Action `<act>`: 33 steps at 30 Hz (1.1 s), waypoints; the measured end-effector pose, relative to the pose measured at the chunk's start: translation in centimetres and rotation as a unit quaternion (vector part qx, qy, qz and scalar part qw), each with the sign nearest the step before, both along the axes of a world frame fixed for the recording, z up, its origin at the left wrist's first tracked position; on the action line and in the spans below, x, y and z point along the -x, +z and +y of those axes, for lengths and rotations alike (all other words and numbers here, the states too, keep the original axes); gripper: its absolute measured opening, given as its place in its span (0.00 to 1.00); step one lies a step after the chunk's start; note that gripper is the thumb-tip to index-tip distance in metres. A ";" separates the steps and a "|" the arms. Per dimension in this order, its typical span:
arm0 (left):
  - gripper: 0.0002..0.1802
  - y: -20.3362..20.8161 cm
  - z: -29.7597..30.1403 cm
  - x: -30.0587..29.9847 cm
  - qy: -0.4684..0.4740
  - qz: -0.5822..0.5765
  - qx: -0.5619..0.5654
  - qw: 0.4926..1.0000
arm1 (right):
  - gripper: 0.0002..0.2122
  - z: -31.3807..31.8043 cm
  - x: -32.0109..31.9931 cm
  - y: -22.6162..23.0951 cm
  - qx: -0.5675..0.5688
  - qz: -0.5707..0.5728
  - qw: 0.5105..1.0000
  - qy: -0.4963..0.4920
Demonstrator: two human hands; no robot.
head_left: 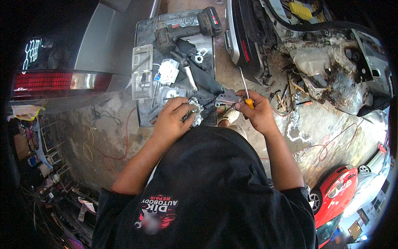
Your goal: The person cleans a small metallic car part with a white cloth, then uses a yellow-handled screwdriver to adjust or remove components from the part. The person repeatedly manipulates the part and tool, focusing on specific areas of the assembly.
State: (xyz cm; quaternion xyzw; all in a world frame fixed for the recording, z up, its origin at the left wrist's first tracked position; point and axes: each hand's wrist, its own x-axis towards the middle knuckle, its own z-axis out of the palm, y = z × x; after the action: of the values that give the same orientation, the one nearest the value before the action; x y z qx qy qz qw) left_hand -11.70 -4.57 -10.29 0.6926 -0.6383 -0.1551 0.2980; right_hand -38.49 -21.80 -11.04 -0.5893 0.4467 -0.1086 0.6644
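My left hand (173,118) has its fingers closed over a silver, uneven metal part (197,111) at the near edge of the work surface. In my right hand (260,114) is a screwdriver (248,102) with an orange-yellow handle, its thin shaft pointing up and away. The same hand pinches a flat metal bracket (227,98) with holes in it. This bracket meets the end of a wide dark strap-like piece (204,78) lying across the surface. Just beyond my left hand are a round pale part (171,93) and a white plastic housing (168,71).
A cordless power tool (178,35) lies at the far end of the dark work surface (145,114). A clear divided tray (141,72) sits along its left edge. Car panels stand left, a bumper (244,45) and stripped body section (319,66) right. Cables (323,146) cross the floor.
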 end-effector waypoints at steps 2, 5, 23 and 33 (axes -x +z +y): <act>0.15 0.0 -0.1 0.1 0.002 -0.006 -0.005 1.000 | 0.16 -0.1 0.0 0.1 -0.004 -0.004 1.000 -0.002; 0.14 0.0 -0.1 0.1 0.009 -0.002 -0.016 1.000 | 0.16 -0.2 -0.2 -0.1 -0.009 -0.013 1.000 -0.002; 0.15 -0.5 0.2 0.5 0.048 0.010 -0.020 0.999 | 0.15 -0.4 -0.7 -0.5 0.009 -0.030 0.999 0.000; 0.14 -0.1 -0.1 0.4 0.018 0.004 -0.009 1.000 | 0.14 -0.2 -0.4 -0.4 0.009 -0.026 1.000 0.002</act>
State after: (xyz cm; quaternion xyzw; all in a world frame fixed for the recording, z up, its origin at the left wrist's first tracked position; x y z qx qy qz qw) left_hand -12.06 -4.64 -10.40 0.7057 -0.6233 -0.1587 0.2972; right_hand -38.10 -22.02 -11.44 -0.5930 0.4267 -0.1266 0.6710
